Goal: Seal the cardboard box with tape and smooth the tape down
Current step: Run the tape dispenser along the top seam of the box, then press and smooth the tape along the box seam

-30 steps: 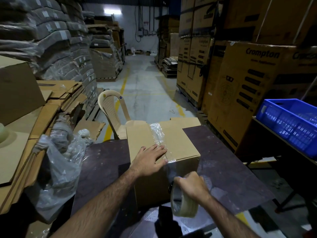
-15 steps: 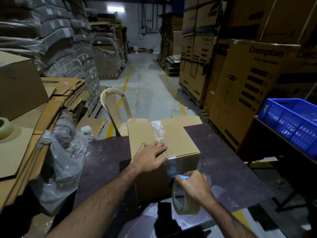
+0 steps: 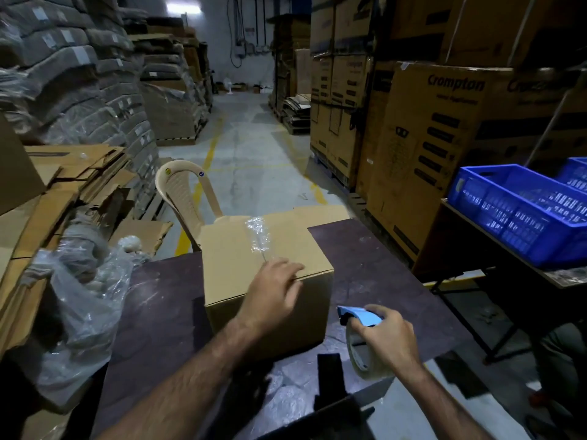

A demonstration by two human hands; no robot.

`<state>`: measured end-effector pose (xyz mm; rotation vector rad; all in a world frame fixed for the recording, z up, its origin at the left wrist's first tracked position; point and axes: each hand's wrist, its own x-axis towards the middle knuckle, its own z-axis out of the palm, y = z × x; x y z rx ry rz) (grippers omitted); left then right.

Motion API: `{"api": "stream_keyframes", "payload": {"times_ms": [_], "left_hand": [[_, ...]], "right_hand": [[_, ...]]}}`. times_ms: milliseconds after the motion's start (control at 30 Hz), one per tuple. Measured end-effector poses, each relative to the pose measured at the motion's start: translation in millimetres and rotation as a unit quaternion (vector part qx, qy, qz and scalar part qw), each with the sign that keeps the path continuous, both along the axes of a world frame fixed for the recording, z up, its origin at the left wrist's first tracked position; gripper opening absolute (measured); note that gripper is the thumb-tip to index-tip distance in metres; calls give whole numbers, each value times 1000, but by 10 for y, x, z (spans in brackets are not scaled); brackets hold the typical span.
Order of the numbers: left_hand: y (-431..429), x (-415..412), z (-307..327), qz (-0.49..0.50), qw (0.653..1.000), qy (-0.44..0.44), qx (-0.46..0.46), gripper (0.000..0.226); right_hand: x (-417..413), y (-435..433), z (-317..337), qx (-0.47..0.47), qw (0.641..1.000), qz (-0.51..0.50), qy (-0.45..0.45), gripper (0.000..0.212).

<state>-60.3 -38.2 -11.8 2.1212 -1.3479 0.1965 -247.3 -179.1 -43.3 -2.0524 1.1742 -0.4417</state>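
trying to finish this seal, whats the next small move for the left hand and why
Probably press the left hand flat and slide it along the clear tape on the cardboard box. The strip looks wrinkled on top, and the tape roll in the right hand is already off to the side.

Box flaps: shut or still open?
Shut. The cardboard box has its top flaps flat, clear tape running along the centre seam; the left hand rests over the near edge.
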Motion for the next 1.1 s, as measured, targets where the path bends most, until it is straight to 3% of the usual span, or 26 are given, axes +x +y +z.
{"api": "stream_keyframes", "payload": {"times_ms": [100, 200, 367, 433, 700, 900, 1033, 1100], "left_hand": [[-293, -489, -176, -43, 997, 42, -44, 28], [-689, -795, -443, -17, 981, 183, -67, 22], [-1406, -917, -818, 95, 895, 435, -16, 20], [-1630, -913, -977, 112, 860, 498, 0, 19], [-2059, -892, -1539, 172, 770, 614, 34, 35], [-2133, -819, -1745, 207, 757, 620, 19, 41], [-2137, -790, -1774, 223, 754, 618, 2, 41], [-2126, -782, -1749, 222, 758, 613, 8, 43]], "right_hand": [[-25, -182, -111, -48, 999, 4, 22, 64], [-64, -390, -227, -94, 992, 44, 69, 78], [-120, -888, -489, -119, 978, 125, 119, 86], [-97, -1074, -602, -124, 970, 156, 142, 87], [107, -1519, -1008, -234, 898, 239, 284, 73], [238, -1619, -1275, -265, 892, 258, 260, 82], [344, -1612, -1359, -238, 894, 269, 266, 72], [364, -1590, -1298, -216, 900, 270, 264, 57]]}}
